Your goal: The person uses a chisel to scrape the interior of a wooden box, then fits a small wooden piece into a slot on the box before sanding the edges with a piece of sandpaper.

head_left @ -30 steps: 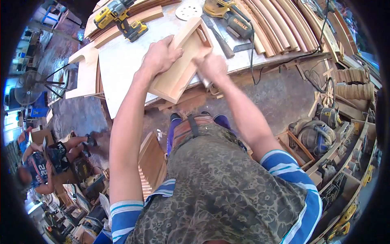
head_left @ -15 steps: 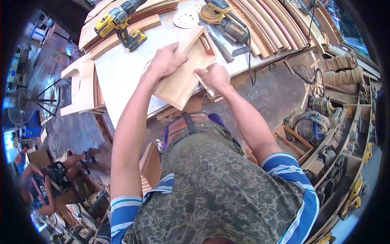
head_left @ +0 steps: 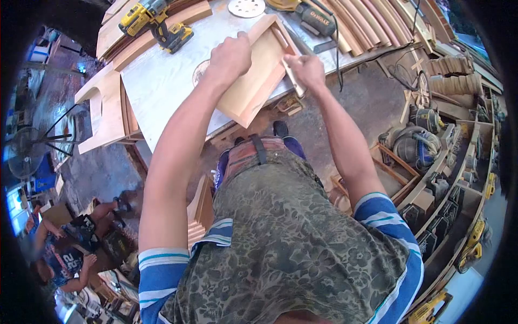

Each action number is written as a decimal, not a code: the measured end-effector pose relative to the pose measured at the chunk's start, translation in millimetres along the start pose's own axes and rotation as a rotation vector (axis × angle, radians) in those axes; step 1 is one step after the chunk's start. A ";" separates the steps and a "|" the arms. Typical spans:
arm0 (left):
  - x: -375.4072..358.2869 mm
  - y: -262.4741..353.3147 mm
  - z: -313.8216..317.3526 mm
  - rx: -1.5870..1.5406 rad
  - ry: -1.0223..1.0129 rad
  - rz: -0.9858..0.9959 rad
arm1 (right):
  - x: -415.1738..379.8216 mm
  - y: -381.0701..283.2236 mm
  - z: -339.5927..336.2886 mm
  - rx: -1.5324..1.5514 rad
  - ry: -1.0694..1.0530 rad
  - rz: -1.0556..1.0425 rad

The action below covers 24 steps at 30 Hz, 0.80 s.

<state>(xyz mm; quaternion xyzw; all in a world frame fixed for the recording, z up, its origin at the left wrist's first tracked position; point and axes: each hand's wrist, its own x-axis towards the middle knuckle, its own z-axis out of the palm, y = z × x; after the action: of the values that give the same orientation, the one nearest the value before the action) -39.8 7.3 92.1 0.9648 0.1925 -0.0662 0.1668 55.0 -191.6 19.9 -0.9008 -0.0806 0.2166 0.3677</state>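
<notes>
A shallow pale wooden box (head_left: 251,89) lies tilted at the front edge of the white worktable (head_left: 162,81). My left hand (head_left: 232,58) grips its upper left side, fingers bent over the rim. Against the outer right side of the box, my right hand (head_left: 306,71) holds a flat, pale block (head_left: 293,78) pinched in its fingers. Just beyond the box is a long dark metal tool (head_left: 295,39), partly hidden. A round disc (head_left: 200,72) shows behind my left wrist.
On the table stand a yellow drill (head_left: 156,24), a perforated sanding disc (head_left: 246,7), a sander (head_left: 315,20) with its cable, and curved wood strips (head_left: 372,24). A seated person (head_left: 70,254) is at the lower left. Shelves of tools (head_left: 458,216) line the right.
The view has shifted, so the table sits higher in it. My right hand and the block have moved up along the side of the box, toward its far end.
</notes>
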 end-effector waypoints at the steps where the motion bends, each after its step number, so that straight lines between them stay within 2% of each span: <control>1: 2.0 -1.5 2.3 -0.001 0.015 -0.008 | 7.3 13.9 12.5 -0.022 0.019 -0.024; 3: 1.7 0.4 3.3 0.009 0.025 -0.017 | 1.7 27.7 34.4 -0.126 -0.002 -0.095; 5: -1.1 6.0 0.5 0.009 0.033 -0.026 | -41.7 21.5 50.5 -0.265 -0.054 -0.233; 6: 0.8 7.1 0.3 0.024 0.029 -0.037 | -55.3 10.7 45.7 -0.250 -0.091 -0.215; 8: 1.1 9.8 1.5 0.082 -0.052 -0.097 | -35.4 3.4 30.0 -0.315 -0.144 -0.171; 9: 1.9 9.7 1.4 0.097 -0.054 -0.101 | -13.2 9.1 23.0 -0.307 -0.089 -0.145; 10: 4.6 6.9 2.8 0.082 -0.038 -0.115 | 10.4 13.0 12.8 -0.244 -0.073 -0.087; 12: 5.0 5.2 5.0 0.068 -0.028 -0.140 | 25.1 19.0 6.2 -0.074 -0.029 -0.132; 14: 6.3 5.6 2.5 0.024 -0.040 -0.147 | 3.2 18.7 25.3 -0.247 -0.114 -0.137; 16: 8.1 5.6 0.4 0.026 -0.034 -0.149 | -41.3 11.7 44.5 -0.255 -0.236 -0.167; 18: 5.3 6.2 2.6 0.023 -0.044 -0.153 | -37.1 5.3 32.2 -0.274 -0.357 -0.140; 21: 4.3 9.8 0.4 0.032 -0.055 -0.168 | 27.6 23.4 14.0 -0.021 -0.128 -0.033; 22: 3.5 9.6 0.7 0.029 -0.057 -0.171 | 30.1 13.0 -4.6 0.153 -0.164 0.048; 24: 2.7 10.2 0.0 0.023 -0.049 -0.173 | 36.2 31.8 19.6 0.120 -0.077 -0.040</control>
<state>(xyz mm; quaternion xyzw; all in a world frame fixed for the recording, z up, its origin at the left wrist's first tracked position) -33.3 -0.7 94.6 0.9445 0.2702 -0.1060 0.1539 78.1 -191.0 -26.7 -0.8662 -0.0997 0.2482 0.4221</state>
